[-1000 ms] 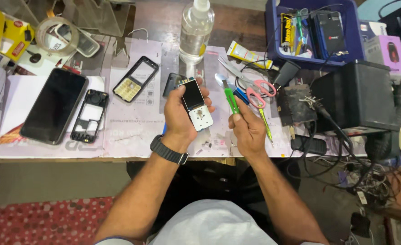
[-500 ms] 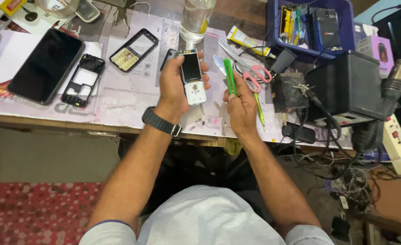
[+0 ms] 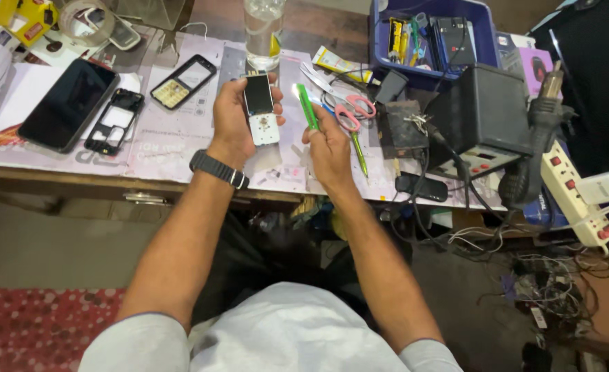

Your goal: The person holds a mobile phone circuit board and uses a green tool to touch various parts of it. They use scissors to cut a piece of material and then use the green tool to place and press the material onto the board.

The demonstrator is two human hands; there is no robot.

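- White-and-black small phone point(image 3: 259, 110), keypad cover off: held upright in the left hand point(image 3: 234, 120), fingers wrapped round its back and thumb at its edge, above the middle of the tabletop point(image 3: 180, 148).
- Green-handled tool point(image 3: 308, 107): pinched in the right hand point(image 3: 328, 141), fingers closed round the shaft, tip pointing far and up, just beside the phone but not touching it.
- Black wristwatch point(image 3: 218, 169): on the left wrist.
- Loose parts, left: black keypad frame point(image 3: 184, 81), bare black phone housing point(image 3: 115, 120), large dark smartphone point(image 3: 69, 103), all lying flat on the pale mat.
- Far of the hands: clear plastic bottle point(image 3: 263, 27), upright, close behind the phone.
- Right: pink-handled scissors point(image 3: 349, 110), blue tray point(image 3: 380, 41) of tools, black box unit point(image 3: 483, 110), white power strip point(image 3: 573, 193), tangled cables.
- Risk, as I judge it: the tool tip could skid across the open face if pressed at a slant; a backward sweep of either hand could tip the bottle over the exposed parts.
- Risk: both hands sit close to the near tabletop edge, so a dropped phone or small screw would likely fall to the floor.
- Open room: a small bare patch of mat under the hands; right side crowded, left side taken by the parts.
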